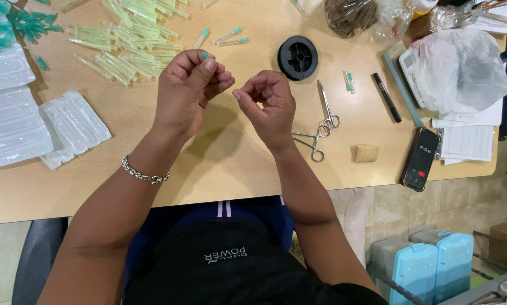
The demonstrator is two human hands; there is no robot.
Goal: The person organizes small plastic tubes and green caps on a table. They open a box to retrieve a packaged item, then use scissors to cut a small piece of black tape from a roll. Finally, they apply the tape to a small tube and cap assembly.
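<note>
Though small, green-capped needle [205, 55] within left grip [191, 85].

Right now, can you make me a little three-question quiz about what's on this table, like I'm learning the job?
1. True or false: the left hand pinches a small green-tipped piece.
2. What lies nearest the right hand? A) spool B) scissors C) phone
3. Fill in: the wrist with the bracelet is the ____ one.

Key: 1 true; 2 B, the scissors, beside the forceps; 3 left.
</note>
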